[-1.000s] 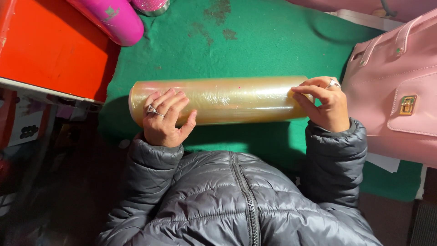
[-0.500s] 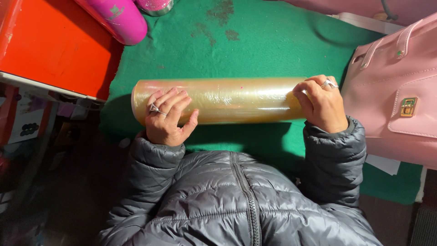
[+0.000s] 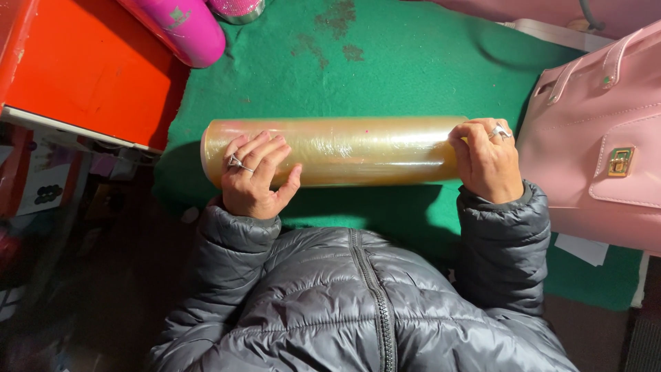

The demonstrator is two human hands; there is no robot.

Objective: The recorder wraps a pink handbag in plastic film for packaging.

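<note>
A long roll of clear, yellowish plastic film (image 3: 365,148) lies sideways on a green felt tabletop (image 3: 385,62). My left hand (image 3: 255,176) rests on top of the roll near its left end, fingers spread, with rings on them. My right hand (image 3: 487,160) wraps around the roll's right end, with a ring on one finger. Both arms wear a dark grey puffer jacket (image 3: 358,303).
A pink handbag (image 3: 599,145) with a gold clasp stands just right of the roll. An orange box (image 3: 82,69) lies at the upper left, beside a magenta rounded object (image 3: 179,27) and a glittery pink cup (image 3: 237,8). White paper (image 3: 582,248) lies under the bag.
My right hand has closed further around the roll's right end. The roll and left hand have hardly moved.
</note>
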